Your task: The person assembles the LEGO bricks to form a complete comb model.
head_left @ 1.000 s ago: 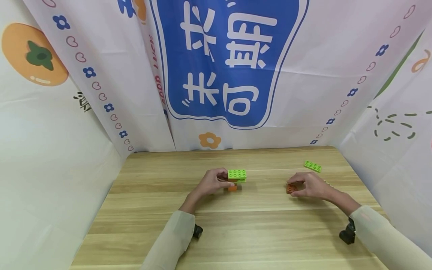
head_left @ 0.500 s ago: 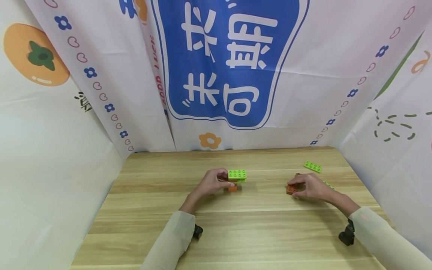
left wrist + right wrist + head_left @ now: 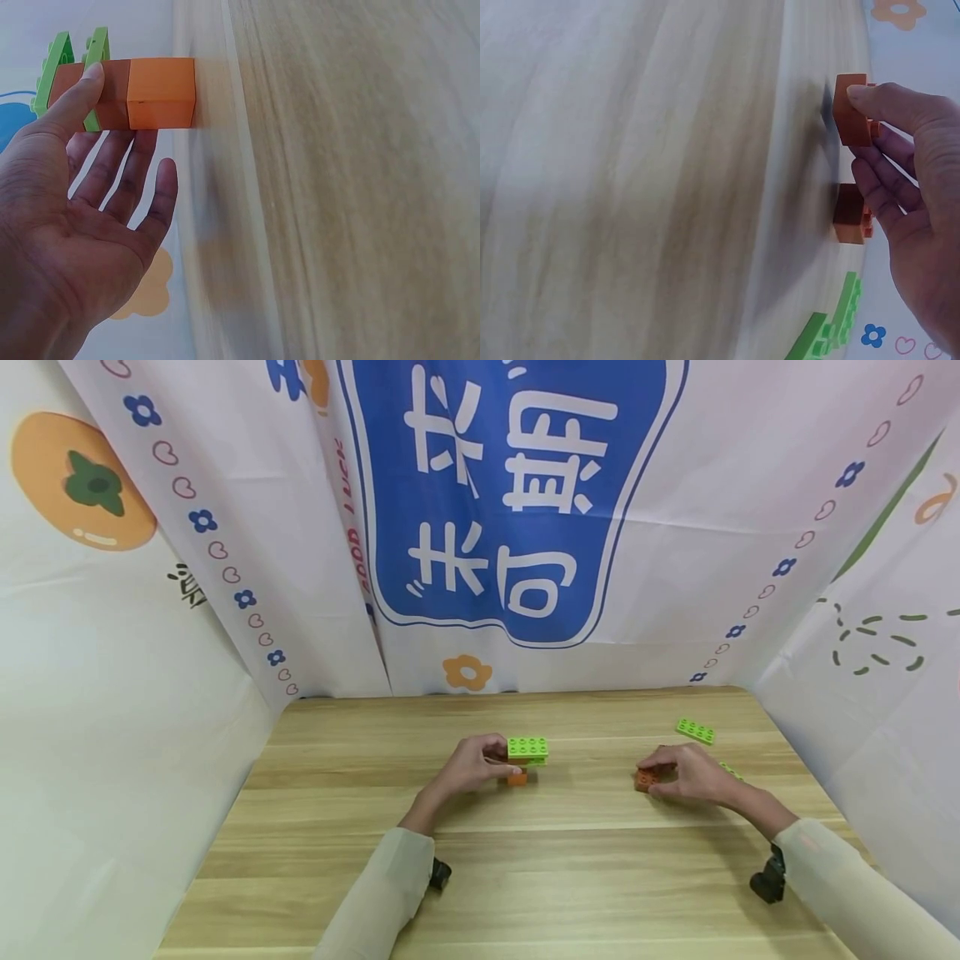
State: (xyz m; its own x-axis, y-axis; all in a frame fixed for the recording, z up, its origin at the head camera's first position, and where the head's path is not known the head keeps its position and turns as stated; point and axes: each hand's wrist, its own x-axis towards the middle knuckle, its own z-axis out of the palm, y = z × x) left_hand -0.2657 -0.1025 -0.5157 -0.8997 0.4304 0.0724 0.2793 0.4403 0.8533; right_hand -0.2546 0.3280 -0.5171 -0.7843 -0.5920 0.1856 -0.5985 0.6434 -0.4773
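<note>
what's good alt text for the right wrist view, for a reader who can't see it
The right hand pinches a reddish-brown toy brick at a wooden table. Below it in the picture sits a second reddish-brown brick, with two green studded plates near the bottom edge.

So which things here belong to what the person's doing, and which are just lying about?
Likely in the job: brick stack, held in the left hand; reddish-brown brick, in the right hand; probably also the unheld brown brick and two green plates.

Just around: printed cloth; black wrist cameras; wooden table.
</note>
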